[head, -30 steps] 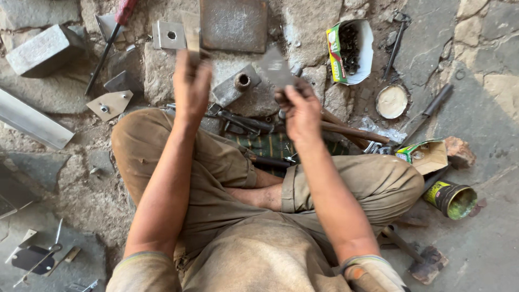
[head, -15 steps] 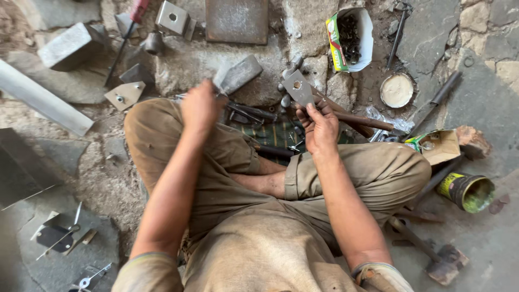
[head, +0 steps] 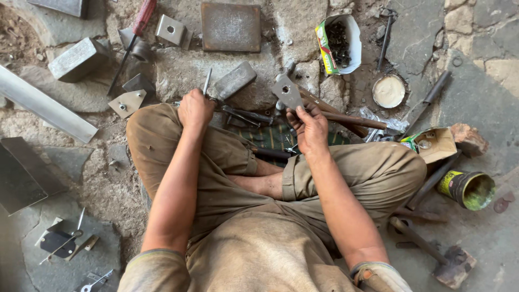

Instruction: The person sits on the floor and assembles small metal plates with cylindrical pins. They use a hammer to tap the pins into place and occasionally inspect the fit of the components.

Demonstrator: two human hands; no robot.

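I sit cross-legged on a stone floor. My right hand (head: 309,127) holds a flat grey metal bracket (head: 286,92) up in front of my knees, fingers pinching its lower edge. My left hand (head: 195,108) is closed around a thin metal tool (head: 207,82) whose shaft sticks up past my knuckles, over my left knee. Pliers and other dark tools (head: 246,115) lie between the two hands on a green striped cloth (head: 273,138).
A square steel plate (head: 231,26), a grey metal block (head: 234,80), a red-handled screwdriver (head: 136,35) and small brackets (head: 126,103) lie ahead. A packet of screws (head: 338,43), a round lid (head: 388,91), a small box (head: 432,145), a tin can (head: 468,189) and a hammer (head: 432,254) lie at right.
Both hands pulled back from the floor toward my knees. My right hand lifted the bracket; my left hand dropped onto my left knee with the thin tool.
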